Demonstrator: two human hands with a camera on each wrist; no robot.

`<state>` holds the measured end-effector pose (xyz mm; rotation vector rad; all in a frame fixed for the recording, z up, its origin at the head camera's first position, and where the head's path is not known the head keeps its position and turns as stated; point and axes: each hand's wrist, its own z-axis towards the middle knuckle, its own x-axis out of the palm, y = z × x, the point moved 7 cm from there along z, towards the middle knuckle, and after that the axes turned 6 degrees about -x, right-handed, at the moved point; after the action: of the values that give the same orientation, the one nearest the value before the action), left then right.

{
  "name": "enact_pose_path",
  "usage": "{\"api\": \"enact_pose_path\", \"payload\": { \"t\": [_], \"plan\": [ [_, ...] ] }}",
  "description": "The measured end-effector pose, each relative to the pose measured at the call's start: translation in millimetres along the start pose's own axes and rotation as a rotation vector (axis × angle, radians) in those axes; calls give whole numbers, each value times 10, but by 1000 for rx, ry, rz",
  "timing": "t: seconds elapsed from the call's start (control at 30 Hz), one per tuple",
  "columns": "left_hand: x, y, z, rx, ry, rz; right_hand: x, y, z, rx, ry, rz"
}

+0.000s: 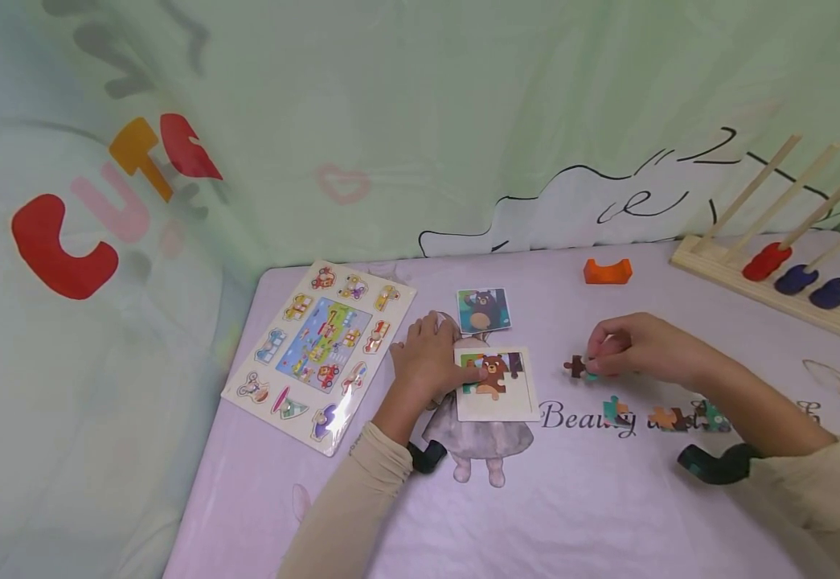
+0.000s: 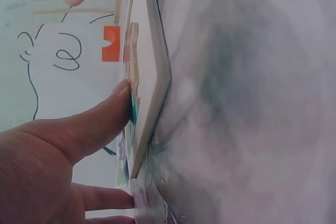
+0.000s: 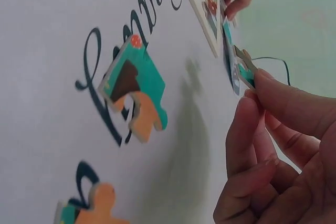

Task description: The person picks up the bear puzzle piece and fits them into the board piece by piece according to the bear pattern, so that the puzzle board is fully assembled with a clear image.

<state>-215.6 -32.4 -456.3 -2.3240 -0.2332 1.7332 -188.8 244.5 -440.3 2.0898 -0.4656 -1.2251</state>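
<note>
My left hand (image 1: 423, 362) rests beside a small wooden puzzle board (image 1: 499, 408), its thumb pressing on the partly filled bear picture and the other fingers spread on the cloth. In the left wrist view that thumb lies on the edge of the set pieces (image 2: 135, 72). To the right, my right hand (image 1: 651, 346) pinches a brown and teal puzzle piece (image 1: 575, 367) between thumb and finger, raised above the cloth in the right wrist view. Below that hand lie loose puzzle pieces: a teal and orange one (image 1: 615, 412), an orange and brown one (image 1: 668, 418) and a green one (image 1: 712, 416).
A bear picture card (image 1: 483, 310) lies behind the board. At left is a vehicle peg puzzle (image 1: 275, 406). An orange notched block (image 1: 608, 272) sits at the back, and a wooden rack (image 1: 825, 315) with upright pegs and coloured beads stands at the right.
</note>
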Motion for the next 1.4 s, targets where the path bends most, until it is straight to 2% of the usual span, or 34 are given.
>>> {"api": "enact_pose_path", "payload": {
  "t": [0.23,0.57,0.93,1.4],
  "plan": [
    [-25,-15,-10,9,-9,-7,89,88,71,-9,18,15],
    [-10,-12,2,0,-3,3,177,227,154,-55,38,21],
    [19,-27,25,7,-12,7,287,323,239,-69,64,51],
    [-9,-7,10,3,-19,5,479,445,397,-61,48,27]
  ]
}}
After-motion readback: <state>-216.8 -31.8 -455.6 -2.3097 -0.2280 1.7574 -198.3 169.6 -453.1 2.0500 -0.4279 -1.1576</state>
